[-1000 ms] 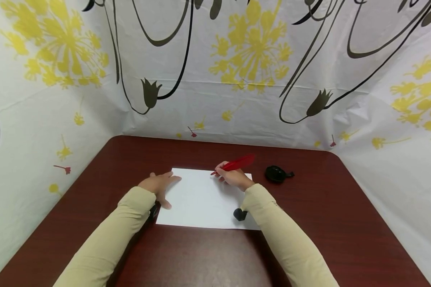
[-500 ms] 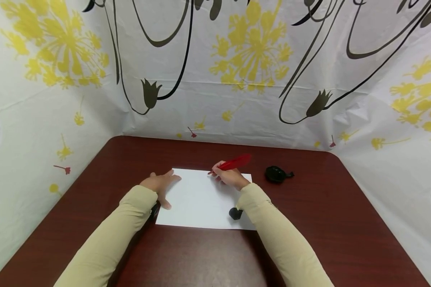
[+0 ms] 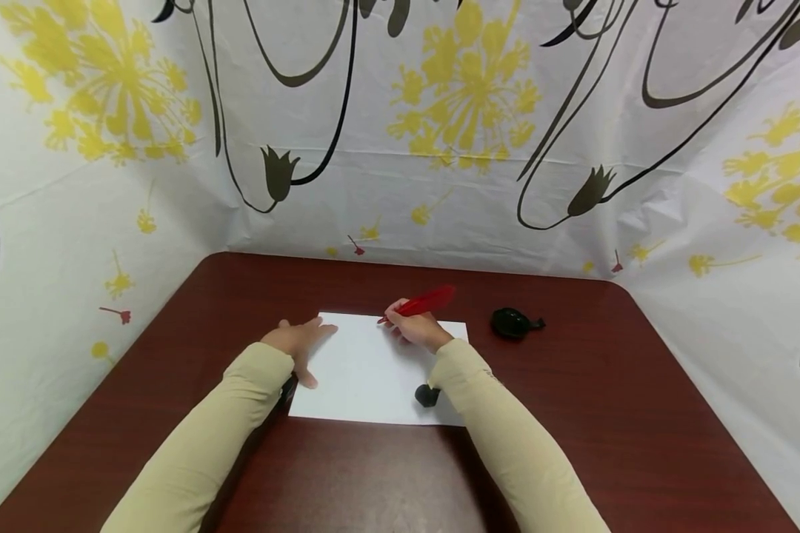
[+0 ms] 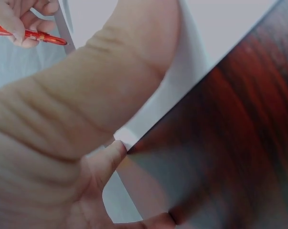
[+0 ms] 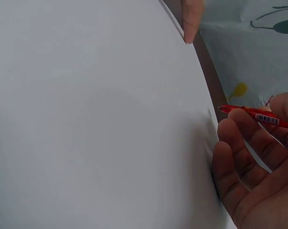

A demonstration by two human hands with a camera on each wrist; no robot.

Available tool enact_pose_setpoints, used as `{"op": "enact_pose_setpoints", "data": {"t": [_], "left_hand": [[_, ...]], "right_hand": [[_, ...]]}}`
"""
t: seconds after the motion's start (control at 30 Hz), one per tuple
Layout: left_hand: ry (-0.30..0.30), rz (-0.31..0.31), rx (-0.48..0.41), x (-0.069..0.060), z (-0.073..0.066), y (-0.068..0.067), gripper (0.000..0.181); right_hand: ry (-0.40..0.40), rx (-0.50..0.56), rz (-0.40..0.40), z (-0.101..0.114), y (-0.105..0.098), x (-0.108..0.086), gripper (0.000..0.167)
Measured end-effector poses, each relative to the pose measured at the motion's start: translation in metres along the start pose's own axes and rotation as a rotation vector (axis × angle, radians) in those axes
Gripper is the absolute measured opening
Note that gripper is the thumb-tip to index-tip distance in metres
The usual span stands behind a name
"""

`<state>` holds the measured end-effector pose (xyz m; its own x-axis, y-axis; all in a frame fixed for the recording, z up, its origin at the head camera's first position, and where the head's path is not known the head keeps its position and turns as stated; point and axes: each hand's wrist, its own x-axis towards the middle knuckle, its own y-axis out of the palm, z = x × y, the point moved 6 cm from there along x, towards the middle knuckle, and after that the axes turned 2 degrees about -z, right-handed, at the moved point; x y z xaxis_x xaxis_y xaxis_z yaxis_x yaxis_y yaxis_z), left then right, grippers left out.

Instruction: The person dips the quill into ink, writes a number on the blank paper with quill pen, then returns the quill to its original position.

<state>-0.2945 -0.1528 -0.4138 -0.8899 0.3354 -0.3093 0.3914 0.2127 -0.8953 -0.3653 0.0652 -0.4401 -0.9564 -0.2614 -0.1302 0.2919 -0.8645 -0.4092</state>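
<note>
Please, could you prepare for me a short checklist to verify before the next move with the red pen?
1. Red pen held: ok, pinched in the right grip.
2. White sheet steadied: ok, the left grip rests at its left edge, fingers spread.
3. Sheet unmarked: ok on the visible part; no marks can be seen.
4. Pen tip well inside the sheet: not ok, it is close to the far edge.
5. Tip touching the sheet: cannot tell from these views.
6. Black object out of the way: ok, it lies right of the sheet, apart from it.
</note>
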Motion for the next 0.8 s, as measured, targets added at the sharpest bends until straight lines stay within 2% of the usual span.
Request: {"op": "enact_pose_setpoints", "data": {"t": [0.3,0.47,0.8], "left_hand": [[-0.022,-0.014,0.028,0.0035,-0.0044,-0.0002,0.11],[-0.024,-0.001,0.046,0.0043,-0.0041,-0.0009,0.111],[-0.051,-0.005,0.034,-0.0003,-0.0009,0.0031,0.112]], "right_hand": [[-0.023,-0.04,-0.007,0.0047,-0.0031,-0.0017,0.014],[-0.016,-0.04,0.009,0.005,-0.0019,0.0009,0.014],[-0.042,-0.074,0.014,0.0064,0.0063,0.0018,0.013]]}}
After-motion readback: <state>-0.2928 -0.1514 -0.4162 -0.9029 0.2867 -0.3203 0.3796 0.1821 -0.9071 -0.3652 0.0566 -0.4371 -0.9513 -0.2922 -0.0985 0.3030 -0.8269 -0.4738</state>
